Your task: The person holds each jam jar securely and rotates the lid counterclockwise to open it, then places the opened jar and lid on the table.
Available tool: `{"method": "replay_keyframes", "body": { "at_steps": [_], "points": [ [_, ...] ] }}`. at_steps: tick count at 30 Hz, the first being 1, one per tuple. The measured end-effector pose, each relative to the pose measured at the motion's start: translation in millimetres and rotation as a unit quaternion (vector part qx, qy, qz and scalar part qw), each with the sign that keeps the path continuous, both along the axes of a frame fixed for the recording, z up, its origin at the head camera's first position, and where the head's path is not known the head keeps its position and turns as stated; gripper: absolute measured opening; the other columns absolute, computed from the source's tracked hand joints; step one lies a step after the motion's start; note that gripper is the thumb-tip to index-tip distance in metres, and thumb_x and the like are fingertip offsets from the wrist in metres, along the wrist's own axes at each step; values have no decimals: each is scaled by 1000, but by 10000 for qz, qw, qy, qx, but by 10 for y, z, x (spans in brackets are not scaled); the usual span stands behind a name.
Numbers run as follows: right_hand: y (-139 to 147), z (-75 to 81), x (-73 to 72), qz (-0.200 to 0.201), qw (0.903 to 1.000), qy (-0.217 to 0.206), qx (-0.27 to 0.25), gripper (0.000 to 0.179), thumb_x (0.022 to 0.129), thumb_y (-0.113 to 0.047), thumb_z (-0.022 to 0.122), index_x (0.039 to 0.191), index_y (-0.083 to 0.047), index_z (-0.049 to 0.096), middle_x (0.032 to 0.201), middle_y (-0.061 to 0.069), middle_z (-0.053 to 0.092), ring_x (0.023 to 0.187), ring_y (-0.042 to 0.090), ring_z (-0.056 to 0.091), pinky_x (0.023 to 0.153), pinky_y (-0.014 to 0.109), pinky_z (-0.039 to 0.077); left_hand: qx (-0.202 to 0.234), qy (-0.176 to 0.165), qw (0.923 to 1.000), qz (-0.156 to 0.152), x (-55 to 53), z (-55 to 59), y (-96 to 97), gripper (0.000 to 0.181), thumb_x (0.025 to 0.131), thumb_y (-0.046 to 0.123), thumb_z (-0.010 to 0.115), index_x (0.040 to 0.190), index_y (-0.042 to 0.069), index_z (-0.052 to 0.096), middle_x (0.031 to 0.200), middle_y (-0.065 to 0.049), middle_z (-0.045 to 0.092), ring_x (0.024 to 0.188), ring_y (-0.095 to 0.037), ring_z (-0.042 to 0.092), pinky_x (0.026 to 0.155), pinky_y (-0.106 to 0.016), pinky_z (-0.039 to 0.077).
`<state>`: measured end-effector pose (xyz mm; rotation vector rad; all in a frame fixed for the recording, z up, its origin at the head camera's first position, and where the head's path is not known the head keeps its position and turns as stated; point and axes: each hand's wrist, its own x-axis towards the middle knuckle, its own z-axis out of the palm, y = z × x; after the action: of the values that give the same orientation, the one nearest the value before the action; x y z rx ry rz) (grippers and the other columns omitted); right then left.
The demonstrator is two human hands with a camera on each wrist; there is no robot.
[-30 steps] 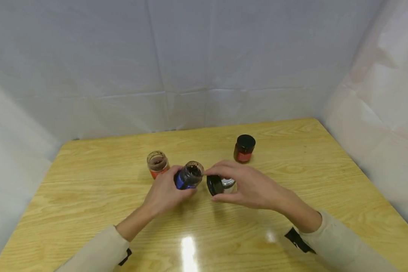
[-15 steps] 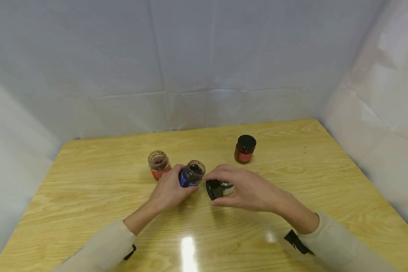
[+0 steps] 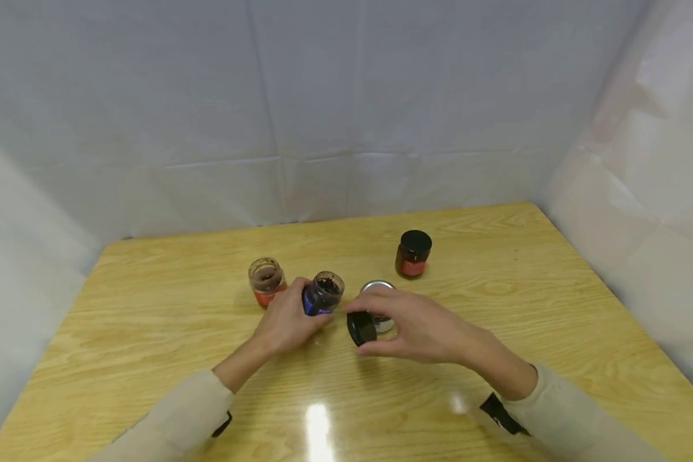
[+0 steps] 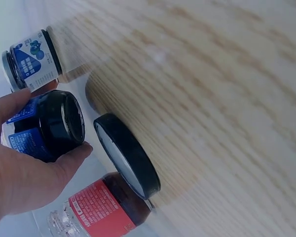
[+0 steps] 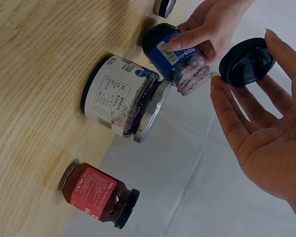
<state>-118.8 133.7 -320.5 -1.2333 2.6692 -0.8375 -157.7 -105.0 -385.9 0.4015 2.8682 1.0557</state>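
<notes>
The left hand [image 3: 287, 323] is curled around an open blue-labelled jar [image 3: 324, 295], whose underside shows in the left wrist view. The right hand [image 3: 418, 326] pinches a black lid [image 3: 361, 328] between thumb and fingers, holding it tilted, just beside the blue-labelled jar and apart from its mouth. A white-labelled jar [image 5: 122, 96] with a silver lid stands upright on the wooden surface [image 3: 150, 333], partly hidden behind the right hand in the head view. Beyond it stands a closed red-labelled jar [image 3: 414, 255] with a black top. On the other side, next to the left hand, is an open red-labelled jar [image 3: 267, 282]; near its base is a second lid [image 4: 127, 155], though whether they touch is unclear.
</notes>
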Motion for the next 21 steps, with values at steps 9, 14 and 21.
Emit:
{"method": "replay_keyframes", "body": {
  "at_steps": [9,14,21],
  "points": [
    [-13,-36,-3,56,10000,-27,-24,53,83,-35,74,132,-24,56,116,-12,53,101,5,52,82,29,49,-107,-16,9999,-120,-9,-44,-12,62,78,30,79,124,0,50,98,-10,63,79,-18,60,68,-35,49],
    [-10,-57,-1,57,9999,-128,24,52,84,-37,73,132,-25,55,116,-12,52,101,5,51,81,30,50,-78,-45,9998,-153,-12,-47,-12,62,79,31,78,124,1,49,96,-9,63,78,-17,59,67,-34,49],
    [-8,-88,-2,39,9998,-76,161,52,85,-41,70,132,-25,55,119,-12,53,103,5,51,82,27,48,-103,-102,9997,-213,-25,-47,14,60,83,33,74,124,-1,46,97,-11,62,79,-19,60,67,-36,49]
  ]
}}
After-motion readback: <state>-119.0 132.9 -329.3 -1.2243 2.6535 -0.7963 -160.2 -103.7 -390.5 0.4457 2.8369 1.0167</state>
